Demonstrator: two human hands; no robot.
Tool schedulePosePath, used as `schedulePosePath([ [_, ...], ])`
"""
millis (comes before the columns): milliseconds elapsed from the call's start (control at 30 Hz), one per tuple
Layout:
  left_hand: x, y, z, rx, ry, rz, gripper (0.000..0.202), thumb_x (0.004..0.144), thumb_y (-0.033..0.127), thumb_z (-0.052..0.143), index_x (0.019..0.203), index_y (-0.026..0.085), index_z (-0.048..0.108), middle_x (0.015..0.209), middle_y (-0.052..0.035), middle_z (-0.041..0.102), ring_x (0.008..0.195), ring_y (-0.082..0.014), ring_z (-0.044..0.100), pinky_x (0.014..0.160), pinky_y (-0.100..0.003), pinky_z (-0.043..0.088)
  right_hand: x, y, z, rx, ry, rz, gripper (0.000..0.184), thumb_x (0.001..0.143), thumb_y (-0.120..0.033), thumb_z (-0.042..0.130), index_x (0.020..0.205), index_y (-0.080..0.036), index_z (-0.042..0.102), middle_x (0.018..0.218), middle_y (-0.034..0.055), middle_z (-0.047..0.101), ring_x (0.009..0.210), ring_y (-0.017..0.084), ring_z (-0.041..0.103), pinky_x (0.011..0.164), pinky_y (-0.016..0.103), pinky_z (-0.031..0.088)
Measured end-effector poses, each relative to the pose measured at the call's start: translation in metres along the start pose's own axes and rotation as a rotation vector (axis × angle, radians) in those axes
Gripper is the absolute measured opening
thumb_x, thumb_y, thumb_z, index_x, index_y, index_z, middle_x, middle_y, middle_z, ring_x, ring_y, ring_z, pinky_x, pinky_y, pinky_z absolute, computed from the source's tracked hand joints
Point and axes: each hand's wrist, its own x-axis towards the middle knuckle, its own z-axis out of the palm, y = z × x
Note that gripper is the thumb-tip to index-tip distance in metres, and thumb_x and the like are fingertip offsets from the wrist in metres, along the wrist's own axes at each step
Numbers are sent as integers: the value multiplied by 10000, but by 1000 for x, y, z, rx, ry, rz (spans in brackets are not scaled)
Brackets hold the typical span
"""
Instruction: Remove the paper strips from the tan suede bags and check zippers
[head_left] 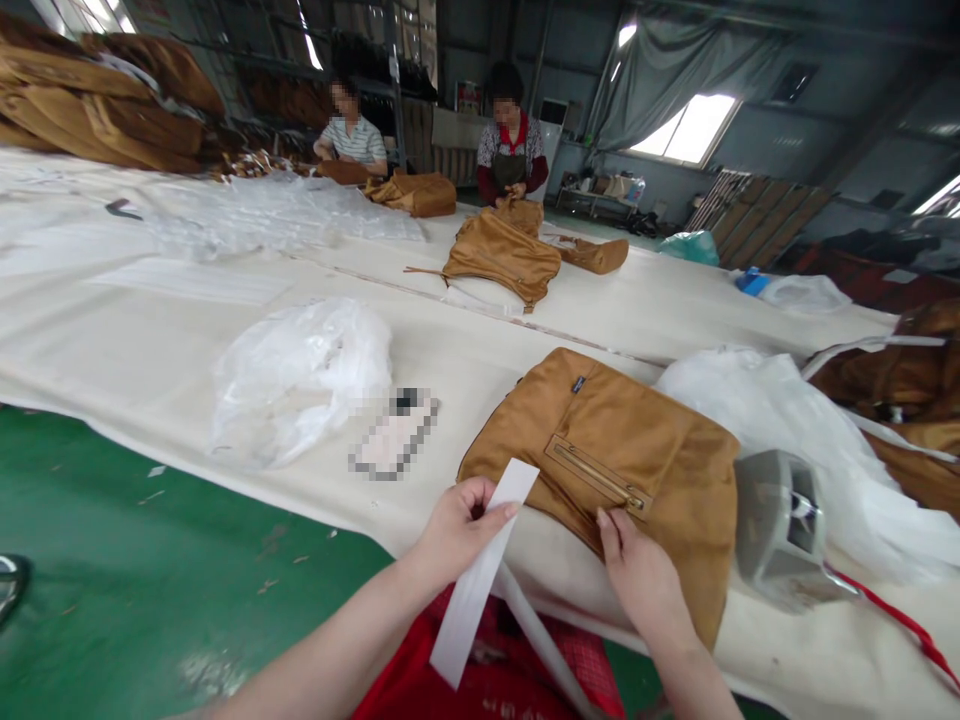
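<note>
A tan suede bag (600, 440) lies flat on the cream-covered table (187, 340) right in front of me, its zipped pocket facing up. My left hand (457, 525) pinches a long white paper strip (480, 580) that hangs down over the table edge. My right hand (637, 575) rests on the bag's lower edge, fingertips closed on the fabric just below the zipper.
A grey tool (784, 525) with a red cord sits right of the bag. Clear plastic bags (300, 375) lie left and right. Two people work at the far side with more tan bags (499, 255). A red crate (480, 670) stands below the edge.
</note>
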Motion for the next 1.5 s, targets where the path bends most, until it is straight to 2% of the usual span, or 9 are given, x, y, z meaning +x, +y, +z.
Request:
schedulePosePath([
  [200,1,6,-1,97,-89,12,413,739,548,659,695,155,540,637,31,470,579,-97,394,505,-202,305,-9,5,-14,334,-12,61,304,870,-496,513,725,-243,597,625,17,649,550,193,606,530,289,429],
  [400,1,4,-4,330,-278,88,383,739,466,691,587,149,540,552,53,418,537,-82,333,478,-201,246,-21,-3,-23,1168,-98,288,310,706,-479,754,832,-206,678,682,4,662,443,90,440,422,221,341],
  [500,1,2,-2,430,-368,124,336,780,430,663,609,150,589,550,46,469,529,-84,359,477,-205,247,-25,-5,-28,1396,-145,291,269,675,-404,806,827,-208,704,694,10,667,473,84,443,442,210,350],
  [667,-3,-1,4,561,-446,215,278,841,370,603,643,176,623,554,41,479,514,-93,371,485,-220,255,-27,-3,-39,1491,-60,306,226,664,-348,824,833,-250,709,694,8,676,645,154,606,527,220,446],
  [800,-5,-1,9,552,-405,165,131,835,259,558,861,196,670,596,51,471,535,-101,389,488,-216,260,-26,-2,-41,1500,-3,310,238,668,-309,829,865,-255,706,731,7,693,673,143,626,543,198,472],
  [1000,-6,-2,17,451,-408,52,262,769,389,692,647,164,639,576,44,456,530,-93,378,476,-221,250,-27,-6,-41,1529,9,354,279,638,-280,853,876,-249,709,775,3,711,555,92,601,526,179,513],
  [1100,-7,1,18,421,-392,145,269,724,388,755,621,163,652,685,13,526,598,-103,455,528,-220,309,-26,-4,-42,1572,54,353,270,629,-269,860,855,-250,714,746,-6,712,550,83,617,534,158,526],
  [1333,-3,4,11,524,-510,303,291,887,367,584,703,161,675,741,-18,569,676,-118,515,631,-221,371,-22,3,-43,1678,137,331,262,614,-242,872,830,-243,725,717,-16,716,567,62,641,599,118,548],
  [1500,-5,3,10,448,-447,151,170,868,289,569,878,154,672,767,-7,608,676,-114,514,618,-206,379,-20,4,-40,1672,151,325,270,605,-238,876,833,-235,731,710,-8,712,563,70,635,587,128,553],
])
